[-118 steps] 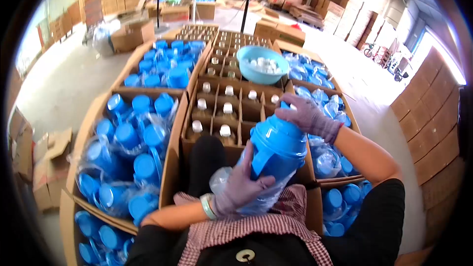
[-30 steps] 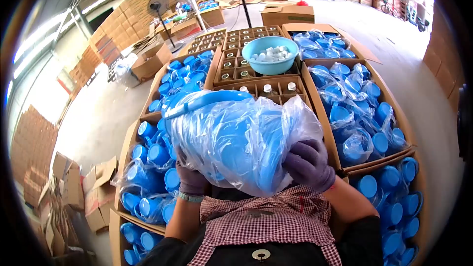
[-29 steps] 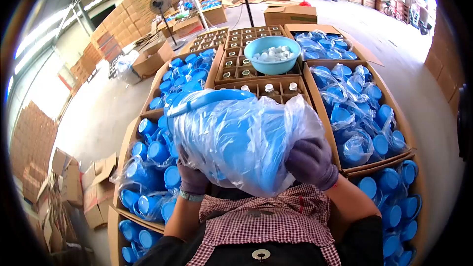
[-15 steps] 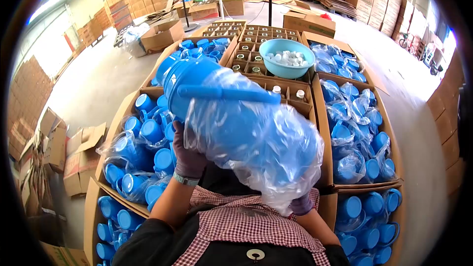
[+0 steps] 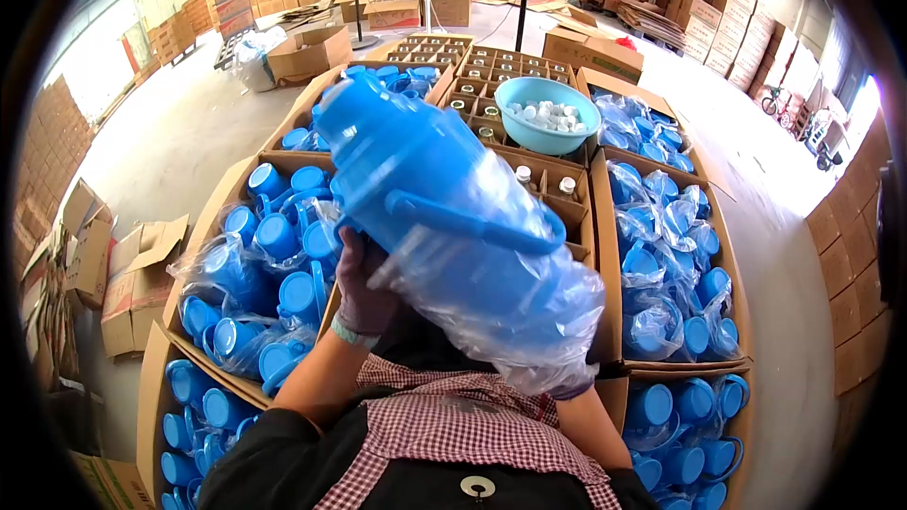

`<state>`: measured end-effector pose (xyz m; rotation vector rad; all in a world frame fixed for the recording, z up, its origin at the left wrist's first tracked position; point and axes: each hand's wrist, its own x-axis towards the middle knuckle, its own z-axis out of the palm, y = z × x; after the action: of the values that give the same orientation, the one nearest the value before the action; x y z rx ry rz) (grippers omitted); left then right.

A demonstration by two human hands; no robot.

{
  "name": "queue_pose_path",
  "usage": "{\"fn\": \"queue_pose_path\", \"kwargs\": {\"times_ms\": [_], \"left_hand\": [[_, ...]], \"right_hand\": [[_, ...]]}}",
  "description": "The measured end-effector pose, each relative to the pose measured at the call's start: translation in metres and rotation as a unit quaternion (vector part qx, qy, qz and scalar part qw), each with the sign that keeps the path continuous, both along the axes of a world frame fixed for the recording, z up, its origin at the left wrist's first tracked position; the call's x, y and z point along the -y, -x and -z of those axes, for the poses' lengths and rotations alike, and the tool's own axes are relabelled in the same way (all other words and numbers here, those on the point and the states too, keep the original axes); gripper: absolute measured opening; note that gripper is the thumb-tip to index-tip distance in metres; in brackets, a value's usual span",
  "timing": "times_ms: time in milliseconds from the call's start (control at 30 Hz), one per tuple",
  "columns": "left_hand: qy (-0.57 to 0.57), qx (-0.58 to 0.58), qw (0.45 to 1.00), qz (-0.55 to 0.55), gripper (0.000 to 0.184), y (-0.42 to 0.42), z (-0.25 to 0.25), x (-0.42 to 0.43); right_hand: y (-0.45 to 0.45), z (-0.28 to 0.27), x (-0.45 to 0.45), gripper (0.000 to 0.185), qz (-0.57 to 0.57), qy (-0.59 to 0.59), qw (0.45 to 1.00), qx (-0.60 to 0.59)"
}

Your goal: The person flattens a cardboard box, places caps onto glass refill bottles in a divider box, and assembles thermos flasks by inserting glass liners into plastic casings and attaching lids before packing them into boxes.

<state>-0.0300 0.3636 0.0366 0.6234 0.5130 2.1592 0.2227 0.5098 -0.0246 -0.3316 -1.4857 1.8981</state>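
A large blue container (image 5: 425, 170) with a long blue handle hangs tilted in front of me, its lidded end up at the left and its lower part wrapped in clear plastic film. My left hand (image 5: 367, 291), in a purple-grey glove, grips it from below near the middle. Beneath the wrapped lower end is my right hand (image 5: 567, 387), mostly hidden by the film and pressed against the container. Behind it, a divided carton (image 5: 588, 227) holds glass bottles with white caps.
Cartons of blue lidded cups stand on the left (image 5: 203, 227) and right (image 5: 742, 283). A light blue basin (image 5: 543, 138) of white caps rests on the bottle cartons. Farther back are standing fans (image 5: 522, 19) and an open carton (image 5: 307, 55). Folded cardboard (image 5: 137, 283) lies at the left.
The container has turned from lying nearly level to tilted, lidded end up at the left, with more of its bare blue top showing. My right hand has moved down under the wrapped end.
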Motion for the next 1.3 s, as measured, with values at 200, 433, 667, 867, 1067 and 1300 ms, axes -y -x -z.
{"fn": "queue_pose_path", "kwargs": {"times_ms": [200, 433, 667, 867, 1067, 1300], "left_hand": [[-0.081, 0.140, 0.981, 0.109, 0.070, 0.020, 0.019, -0.011], [0.015, 0.053, 0.998, -0.003, 0.071, 0.003, 0.019, -0.010], [0.057, -0.060, 0.996, -0.031, 0.074, 0.021, 0.016, 0.016], [0.142, -0.350, 0.918, -0.121, 0.062, 0.023, 0.063, 0.050], [0.176, -0.381, 0.906, 0.047, 0.084, -0.014, 0.034, 0.057], [0.055, -0.857, 0.505, 0.090, 0.120, -0.008, -0.036, 0.045]], "right_hand": [[-0.032, 0.000, 0.004, 0.026, 0.007, 0.014, 1.000, 0.011], [0.007, 0.015, 0.007, 0.024, -0.044, 0.017, 0.998, 0.030], [-0.064, 0.012, -0.043, 0.023, 0.226, -0.057, 0.956, 0.180], [-0.013, 0.037, 0.018, 0.028, 0.147, -0.266, 0.946, 0.110], [-0.031, 0.006, 0.013, 0.098, -0.036, 0.125, 0.985, -0.116], [-0.091, -0.156, 0.013, 0.130, 0.069, -0.512, 0.856, 0.023]]}}
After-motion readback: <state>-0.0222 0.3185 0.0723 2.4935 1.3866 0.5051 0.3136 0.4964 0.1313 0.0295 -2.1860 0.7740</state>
